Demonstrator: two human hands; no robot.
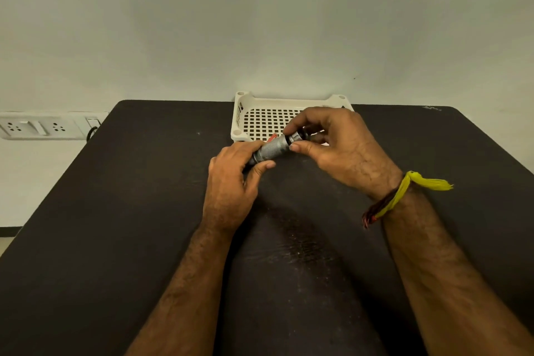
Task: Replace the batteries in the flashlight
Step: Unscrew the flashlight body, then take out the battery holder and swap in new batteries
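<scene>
In the middle of the frame, just above the dark surface (144,211), the left hand (231,182) grips the flashlight (271,149) body, and the right hand (332,147) pinches its end cap (296,136). To unscrew well, I think, keep the body fixed and turn only the cap, over the tray (260,121), so batteries cannot roll away.

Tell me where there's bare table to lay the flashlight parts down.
Bare dark table lies left of the left hand, out to the edge near the wall sockets, and right of the right hand beyond the basket. It is crowded at the middle, where both hands hold the flashlight before the basket.
</scene>
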